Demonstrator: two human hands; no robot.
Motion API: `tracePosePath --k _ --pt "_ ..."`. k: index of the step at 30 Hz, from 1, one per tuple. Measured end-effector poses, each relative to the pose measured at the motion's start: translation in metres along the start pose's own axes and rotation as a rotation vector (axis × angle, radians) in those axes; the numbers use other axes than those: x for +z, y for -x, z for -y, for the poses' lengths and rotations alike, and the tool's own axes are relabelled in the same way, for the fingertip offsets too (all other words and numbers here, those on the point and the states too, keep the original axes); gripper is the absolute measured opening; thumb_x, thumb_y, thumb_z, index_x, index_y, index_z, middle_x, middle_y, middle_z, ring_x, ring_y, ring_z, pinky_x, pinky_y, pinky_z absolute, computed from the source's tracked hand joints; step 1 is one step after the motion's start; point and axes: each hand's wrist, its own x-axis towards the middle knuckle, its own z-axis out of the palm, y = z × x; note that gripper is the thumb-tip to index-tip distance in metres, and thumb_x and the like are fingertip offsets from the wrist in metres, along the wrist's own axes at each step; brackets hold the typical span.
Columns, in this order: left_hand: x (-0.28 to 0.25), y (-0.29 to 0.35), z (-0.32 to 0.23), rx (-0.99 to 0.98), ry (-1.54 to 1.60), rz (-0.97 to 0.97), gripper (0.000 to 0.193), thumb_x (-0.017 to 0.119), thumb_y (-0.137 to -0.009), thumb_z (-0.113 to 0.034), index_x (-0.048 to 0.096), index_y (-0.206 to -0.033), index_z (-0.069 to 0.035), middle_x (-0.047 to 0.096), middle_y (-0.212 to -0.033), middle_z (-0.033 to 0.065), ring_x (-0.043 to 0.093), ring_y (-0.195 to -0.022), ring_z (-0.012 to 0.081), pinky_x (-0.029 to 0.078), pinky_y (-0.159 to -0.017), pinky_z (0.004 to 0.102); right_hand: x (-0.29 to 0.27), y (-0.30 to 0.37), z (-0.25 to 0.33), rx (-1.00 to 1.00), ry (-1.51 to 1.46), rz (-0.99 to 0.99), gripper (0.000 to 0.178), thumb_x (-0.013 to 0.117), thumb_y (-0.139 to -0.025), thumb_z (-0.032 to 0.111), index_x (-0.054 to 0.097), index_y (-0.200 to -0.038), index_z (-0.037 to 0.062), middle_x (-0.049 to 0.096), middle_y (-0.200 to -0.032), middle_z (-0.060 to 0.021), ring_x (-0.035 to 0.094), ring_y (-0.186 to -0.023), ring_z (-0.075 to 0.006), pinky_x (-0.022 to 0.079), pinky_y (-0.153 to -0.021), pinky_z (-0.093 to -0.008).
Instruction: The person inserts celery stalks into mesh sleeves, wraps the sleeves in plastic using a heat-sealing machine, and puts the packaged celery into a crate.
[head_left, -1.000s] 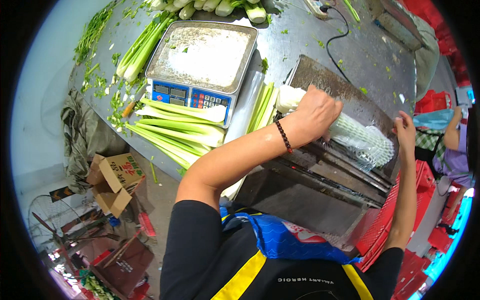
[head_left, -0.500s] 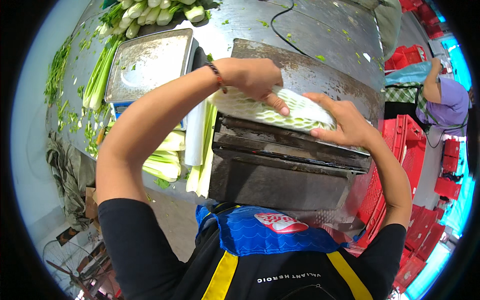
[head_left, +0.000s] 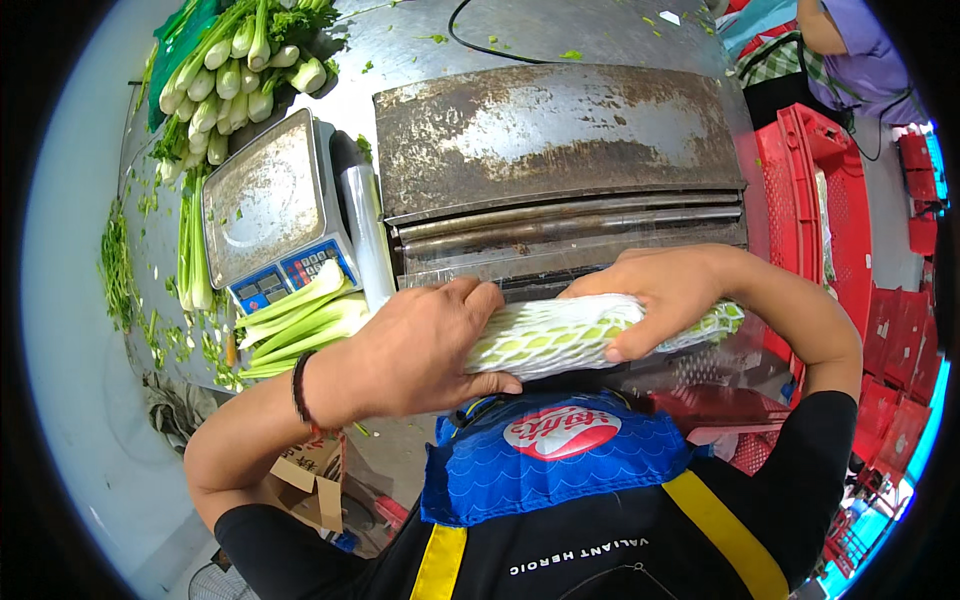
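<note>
A celery bunch in a white foam net sleeve [head_left: 560,335] lies crosswise close to my body, over the front edge of a worn metal wrapping machine [head_left: 560,120]. My left hand [head_left: 425,340] grips its left end, the thumb below and the fingers over the top. Farther right, my right hand [head_left: 665,300] is wrapped round the bunch with its thumb on the near side. Clear film shows faintly between the machine's rollers [head_left: 570,225] and the bunch. Left of the machine, a roll of clear film [head_left: 367,235] stands beside loose celery stalks [head_left: 300,325].
A digital scale [head_left: 270,195] sits on the metal table, with a celery pile [head_left: 235,75] behind it. A black cable [head_left: 475,45] crosses the far side. Red crates [head_left: 820,200] stand at the right, near another person in purple [head_left: 870,50]. A cardboard box [head_left: 310,480] is below left.
Both hands have brought the netted celery bunch from the top of the machine toward my body. My view has shifted, showing more of the machine's top and rollers.
</note>
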Motion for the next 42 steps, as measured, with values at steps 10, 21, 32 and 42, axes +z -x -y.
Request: tracePosePath --k 10,21,32,42 --pt "0.01 0.009 -0.019 -0.041 0.011 0.062 0.081 0.066 -0.08 -0.06 0.048 -0.125 0.005 0.063 -0.078 0.0195 0.064 -0.074 0.0356 0.051 -0.065 0.0414 0.079 0.021 -0.005 -0.162 0.765 -0.656 0.074 0.077 -0.065 0.018 0.048 -0.133 0.0051 0.058 -0.092 -0.0136 0.061 -0.085 -0.0345 0.047 -0.069 -0.0422" --pt "0.075 0.031 -0.002 0.069 -0.071 -0.254 0.067 0.078 -0.066 -0.039 0.051 -0.109 0.006 0.06 -0.095 0.0234 0.061 -0.088 0.0386 0.051 -0.075 0.0436 0.112 0.014 -0.003 -0.052 0.897 -0.685 0.095 0.08 -0.062 0.014 0.036 -0.146 0.019 0.047 -0.125 -0.0151 0.056 -0.101 -0.0367 0.044 -0.088 -0.0439" --pt "0.144 0.009 0.02 -0.029 -0.351 -0.495 0.078 0.075 -0.073 -0.034 0.042 -0.131 0.007 0.048 -0.123 0.0236 0.049 -0.112 0.0384 0.04 -0.099 0.0461 0.118 -0.037 -0.105 -0.173 0.867 -0.988 0.085 0.077 -0.059 0.001 0.049 -0.137 0.02 0.056 -0.1 -0.0066 0.053 -0.094 -0.029 0.042 -0.083 -0.0389" --pt "0.149 0.01 0.029 -0.108 -0.248 -0.436 0.071 0.079 -0.071 -0.036 0.055 -0.124 0.004 0.055 -0.109 0.0196 0.057 -0.094 0.0353 0.049 -0.082 0.0408 0.111 -0.038 -0.115 -0.098 0.553 -0.707 0.071 0.078 -0.074 0.019 0.048 -0.139 0.0139 0.063 -0.104 -0.0148 0.058 -0.099 -0.035 0.047 -0.087 -0.0418"
